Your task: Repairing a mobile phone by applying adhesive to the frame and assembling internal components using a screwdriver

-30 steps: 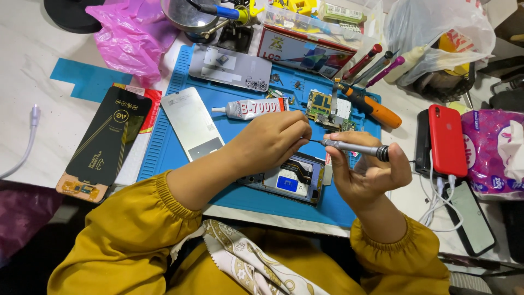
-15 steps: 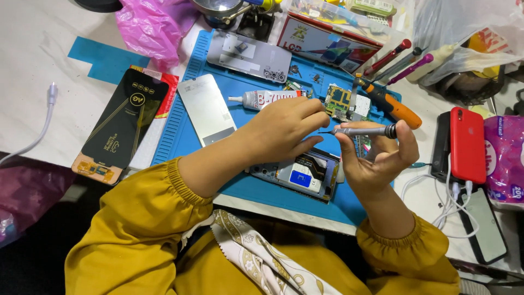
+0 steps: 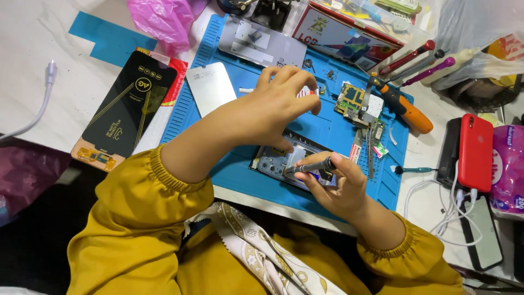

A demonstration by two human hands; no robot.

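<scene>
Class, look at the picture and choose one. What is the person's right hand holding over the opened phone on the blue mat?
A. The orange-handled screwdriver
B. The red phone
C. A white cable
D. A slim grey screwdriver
D: the right hand pinches a slim grey screwdriver with its tip down on the opened phone; the orange-handled screwdriver lies untouched on the blue mat.

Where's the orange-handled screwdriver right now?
In the head view the orange-handled screwdriver lies on the right edge of the blue work mat, just right of the green circuit board and left of the red phone, untouched by either hand.
</scene>
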